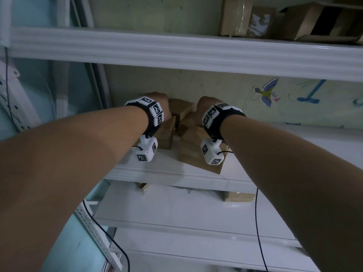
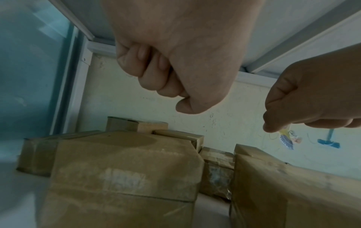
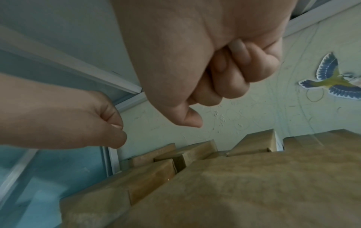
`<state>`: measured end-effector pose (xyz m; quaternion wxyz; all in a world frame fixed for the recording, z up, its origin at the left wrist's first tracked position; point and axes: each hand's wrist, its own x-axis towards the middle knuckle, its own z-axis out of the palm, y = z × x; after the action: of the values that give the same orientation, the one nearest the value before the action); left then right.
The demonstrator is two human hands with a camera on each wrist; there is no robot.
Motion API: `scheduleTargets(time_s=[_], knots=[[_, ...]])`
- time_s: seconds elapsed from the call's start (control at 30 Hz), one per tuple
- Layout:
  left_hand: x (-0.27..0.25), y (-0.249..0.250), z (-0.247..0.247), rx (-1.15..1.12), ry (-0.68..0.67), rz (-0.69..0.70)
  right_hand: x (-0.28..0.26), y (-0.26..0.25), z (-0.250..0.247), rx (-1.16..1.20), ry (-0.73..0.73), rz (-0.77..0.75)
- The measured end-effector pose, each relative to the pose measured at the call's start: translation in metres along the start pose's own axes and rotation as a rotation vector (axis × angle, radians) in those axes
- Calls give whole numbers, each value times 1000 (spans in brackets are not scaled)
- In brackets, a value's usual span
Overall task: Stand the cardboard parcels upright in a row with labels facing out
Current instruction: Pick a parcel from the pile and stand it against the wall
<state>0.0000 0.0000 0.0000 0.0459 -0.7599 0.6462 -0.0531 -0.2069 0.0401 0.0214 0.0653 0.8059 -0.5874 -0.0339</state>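
Note:
Several brown cardboard parcels lie jumbled on the middle white shelf [image 1: 169, 174]. A taped parcel [image 1: 167, 134] [image 2: 125, 174] sits under my left wrist; a larger one [image 1: 193, 152] [image 3: 244, 189] lies under my right wrist. Smaller parcels [image 1: 181, 107] [image 2: 136, 125] [image 3: 254, 144] crowd the back against the wall. My left hand [image 1: 157, 101] [image 2: 168, 80] hovers above them as a fist, fingers curled and holding nothing. My right hand [image 1: 205, 106] [image 3: 220, 80] is likewise a fist in the air over the parcels. No label shows on any parcel.
The shelf above [image 1: 176, 50] carries more cardboard boxes [image 1: 306, 20] at the right. The lower shelf [image 1: 176, 209] has parcels [image 1: 237, 196] tucked under the middle shelf's edge. A bird sticker [image 1: 268, 93] marks the back wall. Black cables [image 1: 259, 232] hang from both wrists.

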Motion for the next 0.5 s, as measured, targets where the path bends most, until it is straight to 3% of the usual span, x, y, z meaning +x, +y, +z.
scheduleTargets(time_s=[0.03,0.23,0.37,0.5], knots=[[3,-1,5,-52,31,9,5,1,4,7,53,-32],[-32,-5,-3,-185,117,93,3,-10,4,-64,0,-36],[-29,-19,13,-274,136,28,11,-21,4,-32,6,-29],[-28,-34,23,-367,159,-88,33,-31,2,-61,28,-113]])
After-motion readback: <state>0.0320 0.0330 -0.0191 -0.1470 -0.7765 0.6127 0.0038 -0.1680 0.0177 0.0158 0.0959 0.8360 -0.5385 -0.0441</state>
